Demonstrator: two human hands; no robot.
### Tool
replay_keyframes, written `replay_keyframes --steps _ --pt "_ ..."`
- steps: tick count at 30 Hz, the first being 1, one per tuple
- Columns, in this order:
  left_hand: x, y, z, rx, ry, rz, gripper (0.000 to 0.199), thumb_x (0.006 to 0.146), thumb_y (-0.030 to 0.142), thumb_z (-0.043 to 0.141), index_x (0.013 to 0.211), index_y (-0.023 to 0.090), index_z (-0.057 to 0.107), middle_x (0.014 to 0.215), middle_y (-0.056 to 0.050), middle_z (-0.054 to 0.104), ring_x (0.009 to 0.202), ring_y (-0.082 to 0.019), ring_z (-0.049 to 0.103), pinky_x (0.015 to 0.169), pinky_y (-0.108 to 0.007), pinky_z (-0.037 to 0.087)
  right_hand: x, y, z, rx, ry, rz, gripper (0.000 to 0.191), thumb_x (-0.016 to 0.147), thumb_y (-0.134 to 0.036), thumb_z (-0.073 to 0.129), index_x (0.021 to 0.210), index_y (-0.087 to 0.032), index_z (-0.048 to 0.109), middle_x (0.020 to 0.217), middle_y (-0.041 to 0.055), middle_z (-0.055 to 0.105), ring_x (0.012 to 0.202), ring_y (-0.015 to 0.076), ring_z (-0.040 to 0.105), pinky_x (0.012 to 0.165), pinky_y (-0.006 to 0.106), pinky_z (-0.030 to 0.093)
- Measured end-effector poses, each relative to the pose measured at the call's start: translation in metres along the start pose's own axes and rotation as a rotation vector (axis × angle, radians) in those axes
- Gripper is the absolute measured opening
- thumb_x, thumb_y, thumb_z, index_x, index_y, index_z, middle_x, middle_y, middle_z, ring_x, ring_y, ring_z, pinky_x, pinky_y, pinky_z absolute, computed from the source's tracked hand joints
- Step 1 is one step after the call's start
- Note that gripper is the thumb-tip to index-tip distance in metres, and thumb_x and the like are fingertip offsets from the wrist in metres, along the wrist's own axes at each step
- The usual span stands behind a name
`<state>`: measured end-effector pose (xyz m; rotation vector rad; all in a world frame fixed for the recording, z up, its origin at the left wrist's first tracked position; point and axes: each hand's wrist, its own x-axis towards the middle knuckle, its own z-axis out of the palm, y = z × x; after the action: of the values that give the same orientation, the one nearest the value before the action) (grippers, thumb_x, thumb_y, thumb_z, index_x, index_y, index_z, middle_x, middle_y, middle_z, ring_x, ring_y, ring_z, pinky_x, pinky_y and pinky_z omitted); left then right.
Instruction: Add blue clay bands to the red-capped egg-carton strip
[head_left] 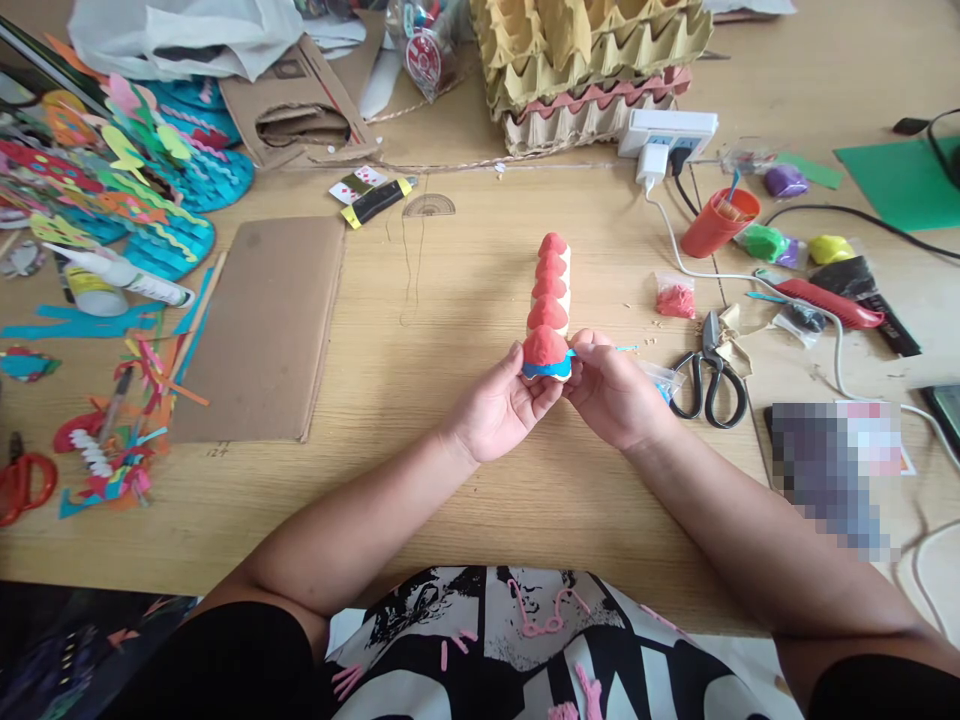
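A strip of egg-carton cups (551, 285) points away from me above the table, its humps coated in red clay. Blue clay (546, 370) runs along the lower rim of the nearest cup. My left hand (495, 405) grips this near end from the left, thumb against its side and fingers below. On the other side, my right hand (615, 395) pinches a thin blue stick (626, 348), whose tip meets the blue clay edge. Some of the right fingers are hidden beneath the cup. Close to the right hand lies a small bag of blue clay (664, 380).
Black-handled scissors (709, 375), a red clay packet (675, 297) and a red cup (720, 222) are at right, with a white cable (739, 275). Left lie a cardboard sheet (255, 330) and paper scraps (112, 450). Egg trays (585, 70) are stacked behind.
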<state>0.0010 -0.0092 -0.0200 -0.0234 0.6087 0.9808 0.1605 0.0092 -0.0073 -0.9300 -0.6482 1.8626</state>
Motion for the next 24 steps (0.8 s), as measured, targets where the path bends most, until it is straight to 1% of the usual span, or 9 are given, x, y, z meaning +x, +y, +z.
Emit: replay_keyframes --steps 2,6,9,12,15,20,24 --pt "-0.0003 -0.0001 0.0007 -0.004 0.004 -0.004 0.039 0.11 0.037 0.049 0.144 0.027 0.065 0.113 -0.004 0.08 0.117 -0.02 0.076 0.09 -0.027 0.065 0.0 0.0002 -0.0003 0.002 -0.005 0.003 0.03 0.078 -0.033 0.079 0.066 -0.023 0.054 0.061 -0.0055 0.047 0.061 0.0113 0.043 0.064 0.026 0.043" --pt "-0.0016 -0.0005 0.0025 0.04 -0.038 0.013 0.036 0.108 0.035 0.054 0.14 0.022 0.067 0.111 -0.006 0.08 0.113 -0.017 0.077 0.089 -0.023 0.064 0.0 0.0007 -0.0016 0.036 -0.014 0.021 0.029 0.079 -0.036 0.079 0.068 -0.023 0.055 0.062 -0.0051 0.047 0.062 0.0118 0.044 0.064 0.027 0.044" --pt "-0.0024 -0.0008 0.0028 0.035 -0.04 0.021 0.034 0.11 0.035 0.051 0.135 0.024 0.069 0.111 -0.005 0.08 0.116 -0.018 0.077 0.089 -0.024 0.065 -0.0001 0.0008 -0.0021 0.047 -0.015 0.03 0.029 0.078 -0.036 0.08 0.068 -0.022 0.056 0.062 -0.0051 0.048 0.062 0.0116 0.045 0.065 0.026 0.044" --pt "-0.0025 -0.0013 0.0023 0.034 -0.028 0.029 0.032 0.11 0.035 0.05 0.131 0.023 0.071 0.11 -0.005 0.079 0.117 -0.018 0.077 0.089 -0.024 0.065 -0.0003 0.0009 -0.0017 0.03 -0.021 0.022 0.03 0.078 -0.035 0.081 0.068 -0.022 0.056 0.062 -0.0051 0.047 0.063 0.0116 0.046 0.066 0.027 0.044" --pt "-0.0023 -0.0016 0.0015 0.051 -0.027 0.033 0.03 0.109 0.035 0.054 0.129 0.023 0.072 0.112 -0.005 0.079 0.121 -0.018 0.074 0.093 -0.024 0.064 -0.0005 0.0012 -0.0009 0.001 -0.017 0.007 0.032 0.078 -0.036 0.081 0.067 -0.023 0.053 0.062 -0.0054 0.047 0.062 0.0114 0.045 0.065 0.027 0.043" --pt "-0.0016 -0.0013 0.0008 0.071 -0.01 0.031 0.027 0.107 0.036 0.057 0.123 0.022 0.074 0.124 -0.006 0.077 0.132 -0.02 0.068 0.104 -0.028 0.061 -0.0004 0.0011 -0.001 -0.021 -0.008 -0.009 0.032 0.077 -0.035 0.081 0.068 -0.022 0.053 0.062 -0.0056 0.046 0.062 0.011 0.045 0.063 0.027 0.042" --pt "-0.0015 -0.0009 0.0014 0.052 0.011 0.023 0.029 0.108 0.035 0.055 0.127 0.022 0.073 0.122 -0.006 0.077 0.136 -0.022 0.067 0.105 -0.029 0.061 0.0002 0.0019 -0.003 0.019 -0.025 0.01 0.033 0.078 -0.038 0.081 0.069 -0.023 0.053 0.063 -0.0057 0.046 0.062 0.0113 0.045 0.065 0.027 0.044"
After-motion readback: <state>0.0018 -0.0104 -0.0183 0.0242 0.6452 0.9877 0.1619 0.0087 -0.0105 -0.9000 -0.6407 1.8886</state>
